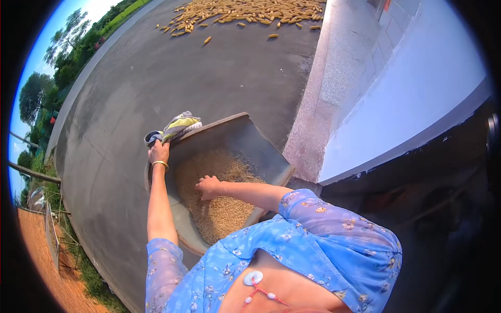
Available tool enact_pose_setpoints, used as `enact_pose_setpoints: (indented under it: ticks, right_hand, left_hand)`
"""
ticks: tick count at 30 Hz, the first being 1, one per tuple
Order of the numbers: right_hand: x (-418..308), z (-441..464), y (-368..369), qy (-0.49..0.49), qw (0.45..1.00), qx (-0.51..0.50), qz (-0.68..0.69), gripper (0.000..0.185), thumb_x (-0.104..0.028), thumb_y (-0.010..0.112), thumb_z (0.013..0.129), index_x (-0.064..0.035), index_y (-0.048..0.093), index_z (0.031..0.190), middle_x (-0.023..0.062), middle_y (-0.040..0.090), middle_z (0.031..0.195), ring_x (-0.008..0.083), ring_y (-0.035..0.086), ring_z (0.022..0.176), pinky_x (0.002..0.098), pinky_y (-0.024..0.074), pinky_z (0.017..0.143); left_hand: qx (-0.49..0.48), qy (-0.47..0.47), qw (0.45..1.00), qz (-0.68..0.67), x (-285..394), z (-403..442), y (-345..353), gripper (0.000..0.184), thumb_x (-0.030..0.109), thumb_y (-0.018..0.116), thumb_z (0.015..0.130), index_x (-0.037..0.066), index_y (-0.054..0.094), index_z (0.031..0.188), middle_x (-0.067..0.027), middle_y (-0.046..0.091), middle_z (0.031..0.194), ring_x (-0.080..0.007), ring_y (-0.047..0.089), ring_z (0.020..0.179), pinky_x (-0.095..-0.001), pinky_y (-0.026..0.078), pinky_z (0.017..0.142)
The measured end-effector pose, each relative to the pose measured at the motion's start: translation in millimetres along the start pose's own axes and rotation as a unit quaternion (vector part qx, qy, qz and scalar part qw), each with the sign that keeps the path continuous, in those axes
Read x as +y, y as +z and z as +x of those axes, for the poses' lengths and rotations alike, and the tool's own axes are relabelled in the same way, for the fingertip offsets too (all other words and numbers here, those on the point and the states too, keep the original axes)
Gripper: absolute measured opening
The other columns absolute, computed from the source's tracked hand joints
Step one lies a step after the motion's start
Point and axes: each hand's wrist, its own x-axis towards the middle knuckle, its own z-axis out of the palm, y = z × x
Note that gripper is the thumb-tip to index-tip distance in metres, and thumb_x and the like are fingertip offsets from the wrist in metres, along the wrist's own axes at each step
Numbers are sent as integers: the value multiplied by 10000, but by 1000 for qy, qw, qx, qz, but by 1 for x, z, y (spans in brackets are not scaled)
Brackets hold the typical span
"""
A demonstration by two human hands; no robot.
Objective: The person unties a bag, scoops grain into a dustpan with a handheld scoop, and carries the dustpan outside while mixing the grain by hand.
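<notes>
A grey metal hopper (195, 150) with grain (229, 211) in it stands right in front of me. My right hand (209, 187) reaches into it, its fingers bent down at the grain; the fingertips are partly hidden, and what they hold, if anything, does not show. At the hopper's left rim, my left hand (159, 152) is closed round the edge of a grey and yellow cloth (180, 125), which lies bunched over the hopper's far left edge. A yellow bangle circles the left wrist.
Corn cobs (255, 10) lie spread on the dark paved ground (209, 78) at the top. A pale step (308, 130) and a white wall (402, 104) run along the right, above a dark area. Plants and a brick surface (39, 245) line the left.
</notes>
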Motion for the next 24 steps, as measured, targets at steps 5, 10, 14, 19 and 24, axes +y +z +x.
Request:
enact_pose_setpoints:
  ticks: [5,10,14,19,24]
  right_hand:
    - [112,43,-14,-54,984,-170,3,634,-372,689,573,-151,534,1147,131,549,1094,294,524,1024,440,443,816]
    - [263,68,-62,-153,970,-157,102,487,-267,660,561,-82,603,1007,155,615,938,313,580,905,395,463,762]
    - [355,48,-183,-39,971,-199,129,411,-192,624,580,-107,620,982,149,615,931,301,583,884,398,455,763]
    - [496,59,-317,39,994,102,9,436,-81,573,650,-72,559,1085,145,520,1074,305,515,990,410,435,790]
    - [665,64,-363,120,974,172,-88,174,-47,562,636,-18,626,794,148,602,884,291,583,865,411,463,728]
  left_hand:
    - [-31,60,998,-10,91,134,95,466,491,498,778,54,561,924,-215,609,894,-360,563,885,-426,371,804]
    - [-34,91,995,-20,190,266,178,508,528,471,785,65,569,971,-218,611,901,-348,568,907,-428,368,801]
    - [-35,132,990,-42,317,353,180,495,514,462,795,53,569,943,-219,617,852,-363,572,879,-430,371,789]
    - [-19,221,974,-47,469,464,268,477,508,461,798,56,570,904,-224,616,841,-369,573,861,-423,375,770]
    - [-45,298,953,-41,629,545,347,469,506,473,794,57,572,884,-216,619,843,-358,581,845,-418,387,758]
